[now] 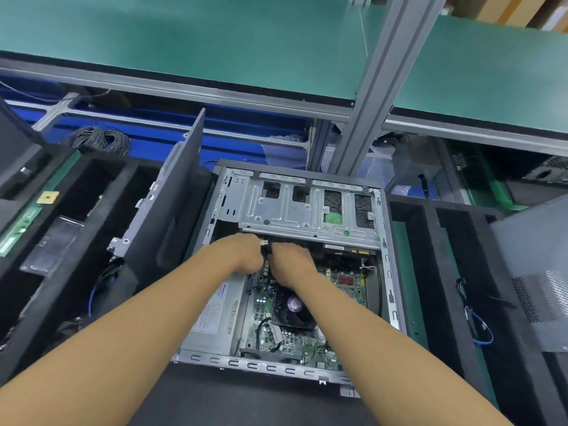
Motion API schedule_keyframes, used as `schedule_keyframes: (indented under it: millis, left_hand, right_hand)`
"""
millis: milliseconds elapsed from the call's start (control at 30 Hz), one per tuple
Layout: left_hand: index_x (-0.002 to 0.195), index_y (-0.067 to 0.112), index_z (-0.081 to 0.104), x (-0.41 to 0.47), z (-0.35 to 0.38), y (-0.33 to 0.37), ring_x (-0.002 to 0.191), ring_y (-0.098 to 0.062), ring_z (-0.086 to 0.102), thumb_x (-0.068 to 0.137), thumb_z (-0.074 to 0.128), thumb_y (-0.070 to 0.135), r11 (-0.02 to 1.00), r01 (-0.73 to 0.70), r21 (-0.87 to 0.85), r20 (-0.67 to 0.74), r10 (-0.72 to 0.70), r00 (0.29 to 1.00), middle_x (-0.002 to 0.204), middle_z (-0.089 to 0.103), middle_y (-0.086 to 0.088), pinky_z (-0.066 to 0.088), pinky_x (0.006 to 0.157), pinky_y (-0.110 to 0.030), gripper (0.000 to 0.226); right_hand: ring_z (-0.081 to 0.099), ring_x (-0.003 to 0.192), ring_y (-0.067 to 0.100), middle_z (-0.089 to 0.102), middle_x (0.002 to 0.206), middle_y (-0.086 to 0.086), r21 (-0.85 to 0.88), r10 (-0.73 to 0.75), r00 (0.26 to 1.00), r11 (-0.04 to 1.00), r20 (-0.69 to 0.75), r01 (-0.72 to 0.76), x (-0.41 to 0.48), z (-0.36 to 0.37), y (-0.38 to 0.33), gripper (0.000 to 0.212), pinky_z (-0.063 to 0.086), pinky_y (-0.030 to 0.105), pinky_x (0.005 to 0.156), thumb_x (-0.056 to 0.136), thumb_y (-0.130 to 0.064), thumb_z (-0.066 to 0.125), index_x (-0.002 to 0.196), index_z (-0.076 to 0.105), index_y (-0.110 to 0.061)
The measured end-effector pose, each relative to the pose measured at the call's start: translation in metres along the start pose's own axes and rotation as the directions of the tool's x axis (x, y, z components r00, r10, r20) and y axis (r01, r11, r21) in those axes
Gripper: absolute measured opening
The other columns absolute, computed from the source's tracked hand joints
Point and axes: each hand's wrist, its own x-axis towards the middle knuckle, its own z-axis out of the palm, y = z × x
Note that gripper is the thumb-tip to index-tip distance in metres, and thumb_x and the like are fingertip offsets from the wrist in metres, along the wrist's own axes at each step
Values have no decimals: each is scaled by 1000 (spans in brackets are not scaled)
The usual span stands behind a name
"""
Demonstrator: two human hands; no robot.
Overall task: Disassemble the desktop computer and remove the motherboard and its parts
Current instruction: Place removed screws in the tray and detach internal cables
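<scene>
The open desktop case (390, 272) lies on its side in front of me. Inside it the green motherboard (295, 339) carries a black CPU fan (293, 307), with the silver power supply (215, 315) to its left. A metal drive cage (307, 210) spans the far half. My left hand (242, 252) and my right hand (292, 265) meet just below the cage. Both pinch a black cable with a white connector (264, 242) between them.
The removed side panel (172, 198) leans upright against the case's left side. Black foam trays (92, 192) hold parts on the left, another tray (445, 272) with blue cables (482, 324) lies right. A grey upright post (378, 87) stands behind the case.
</scene>
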Motion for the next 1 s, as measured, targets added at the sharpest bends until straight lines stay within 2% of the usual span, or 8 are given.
schedule_keyframes:
  millis: [133,233,300,400,500,700,867,1000]
  left_hand:
    - [82,10,58,12,10,-7,80,-27,55,96,43,15,998,-33,-48,24,34,999,83,57,-9,48,77,-36,21]
    - [70,11,51,16,12,-10,65,-20,46,91,41,13,997,-16,-78,44,19,999,72,50,-9,41,65,-32,23]
    - [78,7,55,16,16,-12,69,-22,55,85,42,17,993,-8,-114,-16,6,1000,81,57,-15,44,65,-34,18]
    - [72,16,55,13,24,-14,75,-28,61,83,43,29,993,-36,-116,-199,12,980,76,55,-7,45,66,-35,21]
    - [67,16,56,11,27,-13,65,-23,56,82,40,34,995,-65,-75,-330,37,943,72,56,-2,42,61,-32,27]
    - [73,18,61,10,28,-11,66,-23,57,79,39,33,995,-47,-84,-328,17,945,75,60,0,46,63,-33,27]
    - [74,16,60,10,28,-12,67,-24,58,79,39,31,996,-58,-70,-332,32,943,76,60,-2,45,62,-33,26]
    - [73,16,61,11,27,-12,67,-23,59,78,39,26,995,-57,-87,-296,28,955,75,62,-2,47,62,-32,25]
  right_hand:
    - [65,98,33,68,113,12,15,80,989,996,128,-83,19,3,-2,20,45,35,71,98,-22,52,113,60,-13]
    - [61,108,33,64,123,14,88,134,963,983,232,-158,33,0,-5,30,45,37,81,100,-31,47,121,60,-12]
    - [59,101,30,63,119,11,91,173,945,974,278,-206,40,0,-8,22,43,35,81,99,-27,50,109,63,-14]
    - [52,88,25,58,93,5,48,179,910,976,375,-212,44,0,-10,18,42,33,79,96,-19,50,79,53,-14]
    - [55,106,29,59,114,10,23,171,874,979,454,-204,44,-2,-9,17,39,35,82,99,-16,47,104,60,-8]
    - [53,121,34,56,135,21,174,187,919,950,347,-259,32,-6,-1,36,37,35,84,104,-16,31,126,56,-4]
    - [61,100,35,64,97,16,400,150,970,891,189,-216,8,-1,17,45,39,32,73,104,-44,38,102,63,-6]
    - [58,102,27,67,107,5,444,91,994,890,59,-108,-20,6,37,26,42,37,89,105,-32,42,109,63,-17]
